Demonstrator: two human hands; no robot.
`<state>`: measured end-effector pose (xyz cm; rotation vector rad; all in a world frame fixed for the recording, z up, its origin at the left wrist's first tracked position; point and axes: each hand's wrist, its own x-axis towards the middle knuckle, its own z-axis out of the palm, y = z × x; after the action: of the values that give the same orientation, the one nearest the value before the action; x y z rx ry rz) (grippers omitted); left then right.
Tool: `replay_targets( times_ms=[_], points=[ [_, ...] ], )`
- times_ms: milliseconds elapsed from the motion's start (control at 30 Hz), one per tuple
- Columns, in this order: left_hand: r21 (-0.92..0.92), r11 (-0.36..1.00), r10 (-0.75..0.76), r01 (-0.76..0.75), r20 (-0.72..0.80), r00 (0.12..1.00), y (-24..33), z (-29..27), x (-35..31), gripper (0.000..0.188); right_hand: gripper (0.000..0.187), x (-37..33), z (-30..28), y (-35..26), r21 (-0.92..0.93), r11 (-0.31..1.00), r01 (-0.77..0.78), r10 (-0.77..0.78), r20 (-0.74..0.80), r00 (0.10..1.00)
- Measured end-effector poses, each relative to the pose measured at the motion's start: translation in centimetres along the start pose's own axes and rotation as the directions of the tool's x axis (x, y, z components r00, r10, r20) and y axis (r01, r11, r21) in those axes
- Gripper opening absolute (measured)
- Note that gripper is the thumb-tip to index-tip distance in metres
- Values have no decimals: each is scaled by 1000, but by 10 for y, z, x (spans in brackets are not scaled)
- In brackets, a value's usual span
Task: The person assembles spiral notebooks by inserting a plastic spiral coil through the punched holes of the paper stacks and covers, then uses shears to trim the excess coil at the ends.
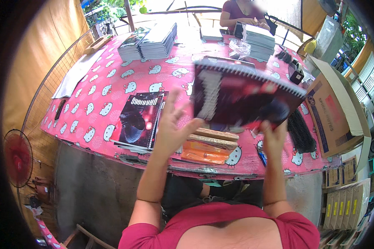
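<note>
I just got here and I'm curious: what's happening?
The person's right hand holds a dark red spiral-bound notebook above a pink, cat-patterned table cover. The open left hand is close to the notebook's left edge; whether they touch is unclear. A stack of dark, glossy notebooks lies farther left. A tan cardboard box stands open rightward.

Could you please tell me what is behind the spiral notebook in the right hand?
Above the spiral notebook, part of a dark flat item and the pink tablecloth show; anything else behind it is covered.
</note>
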<state>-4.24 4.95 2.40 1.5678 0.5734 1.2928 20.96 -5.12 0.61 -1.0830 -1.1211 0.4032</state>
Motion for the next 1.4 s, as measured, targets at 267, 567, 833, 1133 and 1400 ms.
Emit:
replay_targets(
  times_ms=[267,567,833,1133,1400],
  points=[
    [112,980,-172,164,60,983,4,5,-12,30,36,-51,-7,32,-487,873,-26,210,328,921],
    [-65,980,-198,188,-231,953,-59,15,-54,87,92,-77,15,34,-265,956,-123,201,294,934],
    [577,807,230,-126,-110,967,-19,38,-38,86,38,13,-86,82,-747,654,-121,89,-82,993],
    [751,478,198,-455,412,889,-18,100,-25,46,29,8,-69,39,-516,854,60,75,238,968],
    [585,672,321,-454,322,891,-14,101,-21,23,28,-26,-35,-15,-456,882,120,-48,168,985]
  ],
)
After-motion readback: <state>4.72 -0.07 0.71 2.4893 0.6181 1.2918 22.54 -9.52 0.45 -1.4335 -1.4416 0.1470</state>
